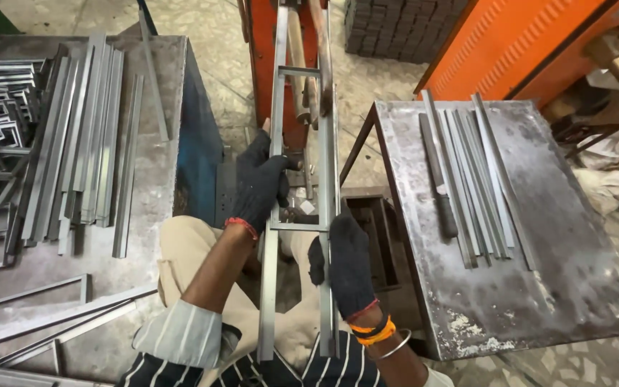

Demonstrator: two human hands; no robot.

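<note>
Steel frame (302, 179) between both grips

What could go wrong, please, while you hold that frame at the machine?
1. Both hands, left and right, grip the frame rails; a slip could pinch fingers against the orange machine.
2. The long frame passes over the lap, so a jolt may strike the legs.
3. Loose strips on the right table could slide off.

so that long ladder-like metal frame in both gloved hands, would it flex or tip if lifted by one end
The metal frame looks fairly stiff: its two long rails are joined by cross rungs. Being long and narrow, it would probably droop or swing if held at one end. The left hand and right hand each grip a rail, which suggests some weight.
</note>
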